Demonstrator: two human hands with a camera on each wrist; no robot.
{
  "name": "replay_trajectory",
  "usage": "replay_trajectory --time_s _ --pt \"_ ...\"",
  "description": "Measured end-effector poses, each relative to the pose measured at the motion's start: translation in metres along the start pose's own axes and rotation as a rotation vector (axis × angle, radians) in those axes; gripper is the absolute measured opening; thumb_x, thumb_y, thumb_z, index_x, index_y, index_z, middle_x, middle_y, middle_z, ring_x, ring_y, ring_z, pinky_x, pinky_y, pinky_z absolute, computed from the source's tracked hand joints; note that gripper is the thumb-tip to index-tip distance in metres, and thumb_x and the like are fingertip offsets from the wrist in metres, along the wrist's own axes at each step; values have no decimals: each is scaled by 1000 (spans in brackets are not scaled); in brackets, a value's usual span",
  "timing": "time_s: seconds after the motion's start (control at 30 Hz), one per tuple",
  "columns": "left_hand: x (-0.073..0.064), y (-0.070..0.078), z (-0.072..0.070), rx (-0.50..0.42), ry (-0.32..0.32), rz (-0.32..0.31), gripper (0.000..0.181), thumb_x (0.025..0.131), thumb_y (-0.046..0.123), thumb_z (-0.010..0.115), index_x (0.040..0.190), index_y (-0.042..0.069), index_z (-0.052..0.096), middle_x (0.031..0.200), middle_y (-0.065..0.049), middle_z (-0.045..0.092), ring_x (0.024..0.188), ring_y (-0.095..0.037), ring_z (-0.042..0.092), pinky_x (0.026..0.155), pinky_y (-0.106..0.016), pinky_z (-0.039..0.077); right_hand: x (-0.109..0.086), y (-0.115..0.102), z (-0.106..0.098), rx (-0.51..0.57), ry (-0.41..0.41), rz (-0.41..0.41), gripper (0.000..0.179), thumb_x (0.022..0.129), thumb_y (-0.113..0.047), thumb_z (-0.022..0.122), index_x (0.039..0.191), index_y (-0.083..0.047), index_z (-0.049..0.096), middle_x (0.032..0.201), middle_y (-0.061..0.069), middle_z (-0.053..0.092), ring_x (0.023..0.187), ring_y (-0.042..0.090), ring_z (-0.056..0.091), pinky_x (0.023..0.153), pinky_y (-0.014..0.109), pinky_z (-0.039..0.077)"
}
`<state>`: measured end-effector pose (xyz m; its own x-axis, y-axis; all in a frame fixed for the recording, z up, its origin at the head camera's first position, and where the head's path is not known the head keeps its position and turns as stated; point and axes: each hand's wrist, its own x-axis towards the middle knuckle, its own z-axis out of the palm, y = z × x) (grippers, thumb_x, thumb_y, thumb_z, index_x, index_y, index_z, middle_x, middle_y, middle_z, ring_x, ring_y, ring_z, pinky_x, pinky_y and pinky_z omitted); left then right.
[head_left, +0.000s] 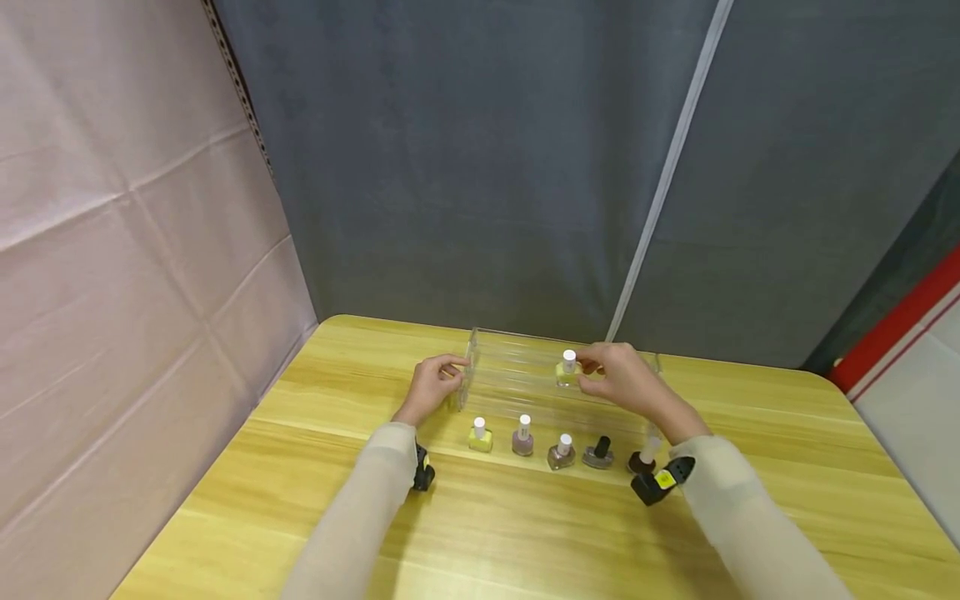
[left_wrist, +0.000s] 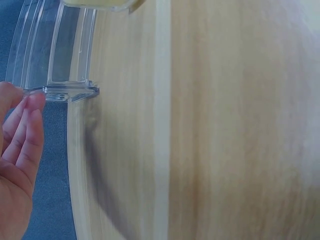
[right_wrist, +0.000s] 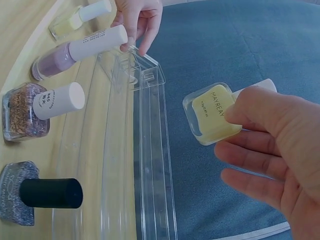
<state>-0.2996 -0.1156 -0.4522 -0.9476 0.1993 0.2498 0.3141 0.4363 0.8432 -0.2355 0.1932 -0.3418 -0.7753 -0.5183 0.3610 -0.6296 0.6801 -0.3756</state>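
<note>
A clear tiered acrylic rack (head_left: 525,383) stands on the wooden table. My left hand (head_left: 435,383) pinches its left end panel between thumb and fingertips; the left wrist view shows the hand (left_wrist: 20,150) at that panel's edge. My right hand (head_left: 618,379) holds a yellow nail polish bottle (right_wrist: 212,112) with a white cap, thumb in front and fingers behind. In the head view this bottle (head_left: 566,373) overlaps the rack's upper tiers. Before the rack stand a second yellow bottle (head_left: 481,439), a mauve bottle (head_left: 522,442) and a glittery bottle with a white cap (head_left: 561,454).
Farther right in the row are a grey glitter bottle with a black cap (head_left: 598,454) and a dark bottle (head_left: 642,461), partly behind the right wrist camera (head_left: 660,482). A dark grey curtain (head_left: 465,167) hangs behind the table (head_left: 525,533); a pale cloth (head_left: 127,292) covers the left side.
</note>
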Motion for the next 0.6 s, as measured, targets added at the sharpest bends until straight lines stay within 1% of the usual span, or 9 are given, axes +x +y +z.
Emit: replay_trajectory --time_s 0.2,0.4,0.6 --pt "-1 1 1 6 0 -3 23 85 1 64 107 7 70 83 -6 64 63 -16 59 57 -27 50 4 1 -2 8 -2 17 27 78 -3 65 104 5 67 90 14 67 77 24 65 69 39 53" --pt "-2 1 2 13 1 -8 22 86 1 63 106 7 70 82 -5 64 62 -15 59 55 -27 49 7 2 -2 20 -26 35 26 80 -3 64 104 5 67 92 13 67 78 23 64 70 39 53" --pt "0 -2 3 18 7 5 22 85 1 64 105 8 71 81 -5 64 59 -14 58 52 -26 48 12 6 -1 25 -31 39 24 80 -3 63 103 3 67 92 12 67 80 23 64 71 38 53"
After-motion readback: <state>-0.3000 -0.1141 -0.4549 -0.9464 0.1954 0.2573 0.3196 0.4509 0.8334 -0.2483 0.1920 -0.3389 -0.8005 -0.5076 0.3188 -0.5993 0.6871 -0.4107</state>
